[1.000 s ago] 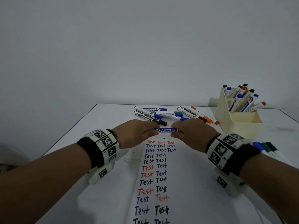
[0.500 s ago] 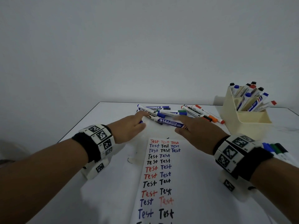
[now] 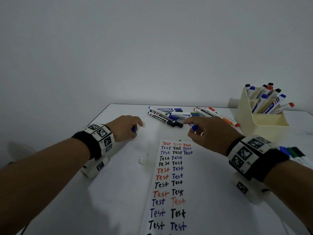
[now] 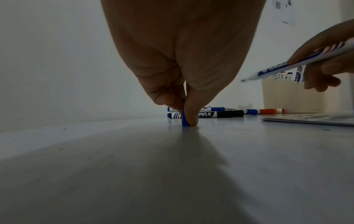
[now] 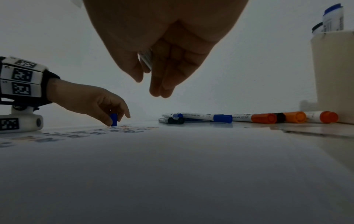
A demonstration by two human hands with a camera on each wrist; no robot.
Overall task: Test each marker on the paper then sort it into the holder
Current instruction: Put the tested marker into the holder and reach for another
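My left hand (image 3: pixel 136 130) pinches a small blue cap (image 3: pixel 134 129) and holds it upright on the white table (image 3: pixel 118 192), left of the paper; the cap (image 4: pixel 184 119) stands on end under thumb and finger. My right hand (image 3: pixel 188 128) grips a white marker with a blue end (image 3: pixel 194 127) just above the top of the paper (image 3: pixel 199 184). In the left wrist view this marker (image 4: pixel 298 64) is uncapped and slants down to the left. Rows of "Test" in red, blue and black cover the paper. The cream holder (image 3: pixel 264 123) stands at the right rear with several markers in it.
A pile of several loose capped markers (image 3: pixel 169 117) lies at the back of the table, between my hands and the wall. More markers (image 3: pixel 292 152) lie behind my right wrist. A small stain (image 3: pixel 142 161) marks the table left of the paper.
The hands, which held one blue marker together, have pulled apart. The left took the cap off and set it down on the table at the left; the right kept the marker.
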